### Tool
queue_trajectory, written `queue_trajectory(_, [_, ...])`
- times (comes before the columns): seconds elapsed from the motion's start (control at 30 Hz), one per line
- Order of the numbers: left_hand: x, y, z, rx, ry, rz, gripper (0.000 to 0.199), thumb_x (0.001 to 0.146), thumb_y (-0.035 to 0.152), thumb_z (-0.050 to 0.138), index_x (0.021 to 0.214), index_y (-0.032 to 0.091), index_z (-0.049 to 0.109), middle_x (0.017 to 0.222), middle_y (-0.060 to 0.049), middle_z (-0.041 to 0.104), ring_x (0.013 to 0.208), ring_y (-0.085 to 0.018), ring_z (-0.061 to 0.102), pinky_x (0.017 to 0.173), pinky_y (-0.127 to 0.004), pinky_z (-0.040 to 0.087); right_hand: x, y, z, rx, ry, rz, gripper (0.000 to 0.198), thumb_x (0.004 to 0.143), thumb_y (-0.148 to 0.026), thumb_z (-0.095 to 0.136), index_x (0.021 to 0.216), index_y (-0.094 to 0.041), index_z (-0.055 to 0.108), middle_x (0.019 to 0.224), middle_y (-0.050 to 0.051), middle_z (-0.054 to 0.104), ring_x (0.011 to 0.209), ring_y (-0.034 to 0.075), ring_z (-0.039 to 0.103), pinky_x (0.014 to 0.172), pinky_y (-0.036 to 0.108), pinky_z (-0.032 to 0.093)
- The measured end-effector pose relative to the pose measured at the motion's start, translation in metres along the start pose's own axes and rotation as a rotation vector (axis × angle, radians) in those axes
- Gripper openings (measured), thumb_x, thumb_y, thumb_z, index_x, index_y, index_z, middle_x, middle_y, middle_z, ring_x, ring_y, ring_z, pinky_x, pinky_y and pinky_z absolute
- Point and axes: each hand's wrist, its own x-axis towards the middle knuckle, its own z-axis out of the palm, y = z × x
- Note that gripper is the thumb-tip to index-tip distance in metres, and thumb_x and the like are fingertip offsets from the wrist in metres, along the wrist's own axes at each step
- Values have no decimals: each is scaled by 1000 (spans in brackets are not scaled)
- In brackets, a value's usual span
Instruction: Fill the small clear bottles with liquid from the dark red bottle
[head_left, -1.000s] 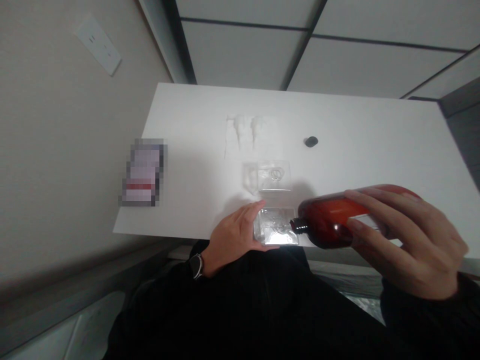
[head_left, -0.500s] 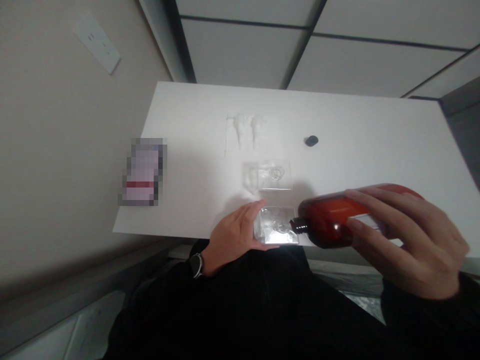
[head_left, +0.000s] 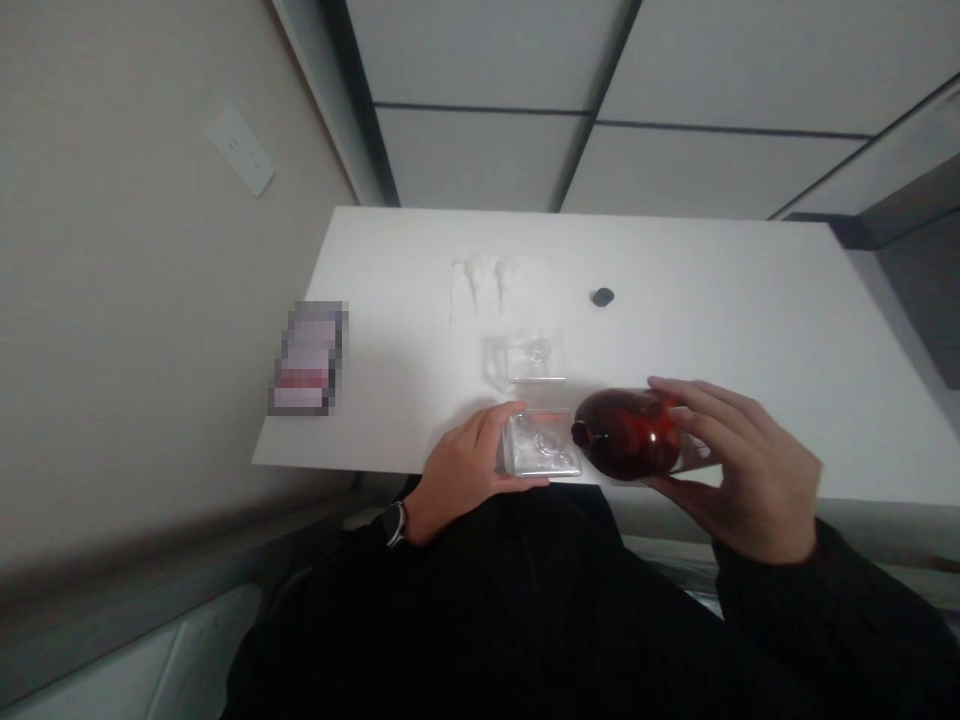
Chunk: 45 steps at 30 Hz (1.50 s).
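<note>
My left hand [head_left: 465, 458] wraps round the left side of a clear square container [head_left: 559, 457] at the table's front edge, thumb and fingers on opposite sides. A ring shape shows inside that container. My right hand [head_left: 757, 470] grips an amber bottle [head_left: 626, 440] with a white label, partly hidden by the fingers. The bottle is tilted, its uncapped mouth pointing left beside the container's right edge. Just behind sits a second clear container [head_left: 536, 365], also with a ring shape in it. A small black cap [head_left: 602, 297] lies farther back to the right.
Two whitish tapered pieces [head_left: 486, 285] lie at the back of the white table [head_left: 697, 300], seemingly on a clear sheet. A pixelated flat item [head_left: 307, 360] is at the left side. A wall [head_left: 150, 300] borders the left, and cabinet panels [head_left: 480, 155] stand behind.
The bottle's mouth has lifted and drawn back from above the container, and the bottle is less tipped. My left hand keeps its hold. The camera view has shifted.
</note>
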Motion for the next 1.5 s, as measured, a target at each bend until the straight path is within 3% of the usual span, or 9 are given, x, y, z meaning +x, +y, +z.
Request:
queue_trajectory(0.13, [0, 5, -16, -125, -24, -149, 87, 73, 47, 99, 143, 21, 54, 135, -13, 74, 122, -33, 75, 106, -49, 62, -13, 0, 7, 126, 82, 139, 58, 89, -32, 86, 140, -24, 59, 129, 15, 79, 115, 34, 78, 90, 49, 67])
queue_trajectory(0.27, [-3, 6, -38, -205, 27, -217, 78, 76, 35, 96, 141, 21, 55, 136, -12, 72, 122, -31, 74, 108, -49, 61, -34, 2, 13, 164, 180, 217, 70, 83, -33, 91, 144, -23, 57, 127, 12, 78, 113, 33, 79, 91, 48, 67])
queue_trajectory(0.4, [-1, -7, -61, -240, 78, -244, 70, 77, 34, 92, 135, 23, 54, 138, -10, 69, 123, -29, 73, 111, -50, 60, -54, 6, 19, 138, 282, 356, 81, 78, -46, 95, 145, -24, 56, 127, 12, 75, 112, 37, 79, 92, 53, 69])
queue_trajectory(0.57, [12, -33, -79, -262, 61, -270, 68, 77, 34, 90, 132, 24, 52, 135, -10, 67, 127, -29, 70, 118, -51, 53, -65, 5, 25, 221, 274, 458, 83, 81, -50, 92, 149, -25, 52, 134, 15, 69, 120, 41, 75, 97, 61, 68])
queue_trajectory(0.83, [37, -57, -78, -227, -22, -268, 62, 84, 27, 82, 134, 23, 45, 135, -13, 68, 121, -28, 74, 106, -48, 62, -75, 8, 33, 212, 356, 502, 83, 82, -58, 89, 150, -26, 52, 132, 14, 74, 118, 44, 76, 94, 64, 67])
queue_trajectory(1.0, [53, -63, -84, -144, -106, -201, 72, 85, 34, 82, 145, 21, 45, 155, -18, 56, 144, -35, 57, 124, -58, 44, -77, 10, 34, 201, 398, 514, 80, 84, -61, 86, 149, -26, 54, 134, 14, 73, 117, 43, 76, 94, 63, 67])
queue_trajectory(1.17, [65, -68, -86, -96, -194, -100, 87, 84, 35, 82, 158, 19, 39, 165, -19, 45, 157, -37, 41, 134, -58, 28, -80, 9, 33, 207, 388, 523, 80, 86, -59, 85, 151, -26, 53, 135, 15, 73, 118, 44, 76, 95, 64, 67])
queue_trajectory(1.37, [73, -62, -85, -98, -200, -13, 99, 84, 40, 84, 165, 23, 29, 168, -20, 38, 153, -38, 46, 130, -58, 35, -81, 11, 29, 217, 351, 557, 79, 86, -60, 84, 150, -28, 52, 138, 14, 72, 120, 45, 75, 95, 67, 67])
queue_trajectory(1.5, [82, -51, -81, -98, -159, 31, 95, 87, 43, 85, 164, 26, 31, 160, -17, 51, 151, -35, 49, 130, -57, 34, -79, 15, 25, 187, 316, 504, 78, 88, -52, 85, 153, -29, 49, 137, 13, 73, 119, 43, 76, 95, 63, 68])
